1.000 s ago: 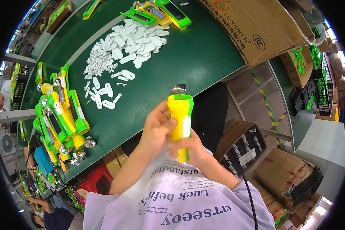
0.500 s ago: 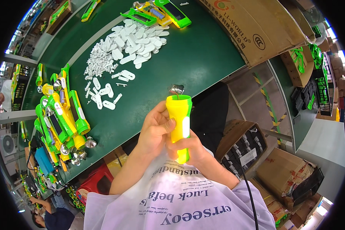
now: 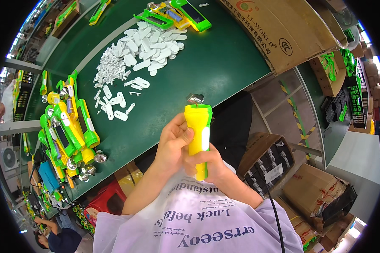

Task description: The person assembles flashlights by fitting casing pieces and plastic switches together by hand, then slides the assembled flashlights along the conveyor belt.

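Both of my hands hold one yellow and green flashlight body (image 3: 194, 119) in front of my chest, its open round end pointing away from me. My left hand (image 3: 174, 141) wraps the upper part, thumb pressed on the yellow side. Lower down, my right hand (image 3: 210, 162) closes around the narrow handle. A white oval piece (image 3: 205, 138) sits on the body's right side. Beyond the open end, a shiny reflector cup (image 3: 195, 98) hangs out on a thin wire, near the table edge. The fingers behind the body are partly hidden.
Loose white oval pieces (image 3: 156, 48) and small white parts (image 3: 109, 65) lie heaped on the green table (image 3: 164, 92). Several flashlight bodies (image 3: 67, 126) are piled at left, others (image 3: 173, 16) at the far edge. A large cardboard box (image 3: 283, 33) stands at right; a red stool (image 3: 107, 199) is below.
Almost nothing differs. The flashlight body and both hands have shifted very slightly to the right, with the same grip.
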